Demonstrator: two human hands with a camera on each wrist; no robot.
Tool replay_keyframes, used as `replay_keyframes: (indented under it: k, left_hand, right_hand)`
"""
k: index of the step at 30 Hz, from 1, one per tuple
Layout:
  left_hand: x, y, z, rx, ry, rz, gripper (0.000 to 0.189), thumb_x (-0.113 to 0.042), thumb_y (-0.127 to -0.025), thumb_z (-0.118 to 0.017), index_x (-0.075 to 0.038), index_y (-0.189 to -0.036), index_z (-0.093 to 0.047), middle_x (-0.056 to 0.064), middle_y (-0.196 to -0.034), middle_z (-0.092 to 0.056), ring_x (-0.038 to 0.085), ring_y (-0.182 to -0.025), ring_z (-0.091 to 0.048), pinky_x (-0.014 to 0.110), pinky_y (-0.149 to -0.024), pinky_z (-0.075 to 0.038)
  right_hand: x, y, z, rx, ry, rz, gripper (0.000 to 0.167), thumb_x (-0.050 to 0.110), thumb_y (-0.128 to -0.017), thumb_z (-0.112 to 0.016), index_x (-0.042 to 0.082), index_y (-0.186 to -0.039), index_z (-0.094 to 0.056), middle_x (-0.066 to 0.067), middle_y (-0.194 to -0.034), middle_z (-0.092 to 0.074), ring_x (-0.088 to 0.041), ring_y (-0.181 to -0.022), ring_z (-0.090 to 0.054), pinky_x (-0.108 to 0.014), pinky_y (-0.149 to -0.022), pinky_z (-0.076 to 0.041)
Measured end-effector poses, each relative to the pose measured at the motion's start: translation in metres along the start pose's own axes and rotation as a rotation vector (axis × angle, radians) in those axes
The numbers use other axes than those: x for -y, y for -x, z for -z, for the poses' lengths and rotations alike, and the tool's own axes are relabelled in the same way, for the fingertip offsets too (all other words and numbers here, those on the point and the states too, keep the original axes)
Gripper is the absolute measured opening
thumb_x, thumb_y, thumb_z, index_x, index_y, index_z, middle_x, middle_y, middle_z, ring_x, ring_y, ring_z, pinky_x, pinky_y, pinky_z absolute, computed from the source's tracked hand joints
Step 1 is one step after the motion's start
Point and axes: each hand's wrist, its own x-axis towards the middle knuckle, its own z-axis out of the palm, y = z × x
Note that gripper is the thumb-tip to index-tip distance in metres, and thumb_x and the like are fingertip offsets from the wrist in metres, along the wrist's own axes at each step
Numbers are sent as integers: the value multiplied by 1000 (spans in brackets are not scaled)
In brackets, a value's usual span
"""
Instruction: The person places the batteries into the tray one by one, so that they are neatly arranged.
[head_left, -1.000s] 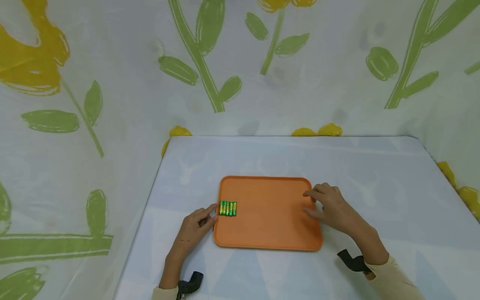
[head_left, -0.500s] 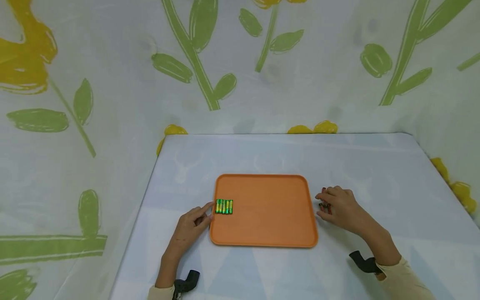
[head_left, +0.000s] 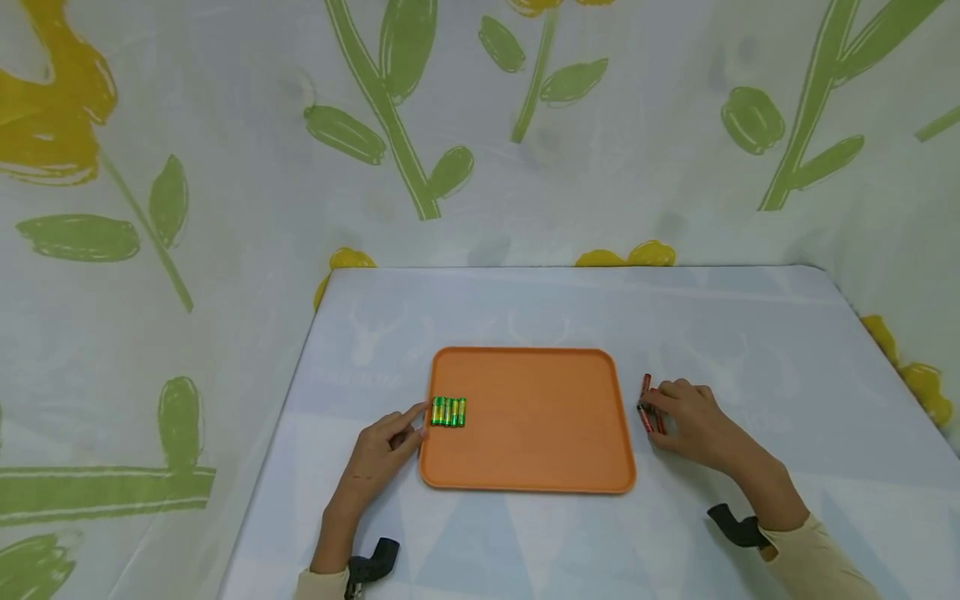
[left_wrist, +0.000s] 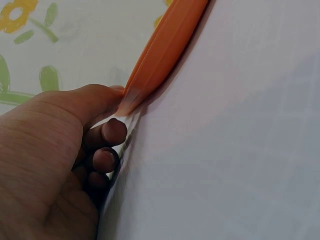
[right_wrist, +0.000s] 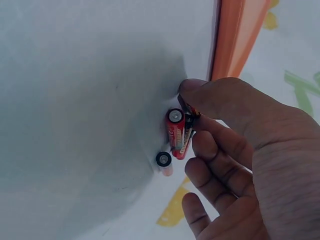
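Observation:
In the head view several green batteries (head_left: 448, 412) lie side by side in a row at the left end of the orange tray (head_left: 525, 450). My left hand (head_left: 381, 454) rests at the tray's left rim, index finger and thumb touching it, the other fingers loosely bent below. Just beyond the tray's right side, my right hand (head_left: 693, 423) pinches a red battery (head_left: 645, 418) between thumb and index finger. Other red batteries lie beside it on the table; in the right wrist view one red battery (right_wrist: 176, 127) shows its end just below the thumb, partly covering another.
The tray sits on a pale patterned tablecloth (head_left: 495, 308). Behind and to the left hangs a white sheet (head_left: 247, 125) with yellow flowers and green stems. A black wrist mount (head_left: 735, 527) sits at the right sleeve, another (head_left: 375, 561) at the left.
My right hand has moved from over the tray's right edge to the red batteries outside it and now pinches one. My left hand stays at the tray's left rim.

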Motion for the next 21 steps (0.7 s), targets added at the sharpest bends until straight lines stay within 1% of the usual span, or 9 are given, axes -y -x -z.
replay_keyframes:
  k: [8,14,21]
  left_hand:
    - [0,0,0,13,20,8,43,-20,-95,-72,-18,-137,-64,-11,-76,-51,7,-63,-42,24,-57,-39]
    - [-1,0,1,14,24,17,43,-19,-95,-71,-20,-138,-64,-10,-76,-51,7,-64,-42,24,-57,-39]
    - [-1,1,2,24,24,34,43,-22,-96,-71,-21,-138,-64,-10,-76,-51,7,-64,-42,24,-57,-39]
  right_hand:
    - [0,-1,-2,-29,4,9,39,17,-74,-88,5,-107,-71,-2,-96,-58,-23,-89,-49,-52,-81,-36]
    - [2,-2,-1,-36,15,10,41,24,-75,-88,4,-108,-72,0,-95,-58,-21,-88,-48,-50,-81,-35]
    - [12,-7,1,-71,-4,18,36,24,-76,-87,9,-104,-71,2,-91,-55,-19,-88,-47,-48,-80,-35]
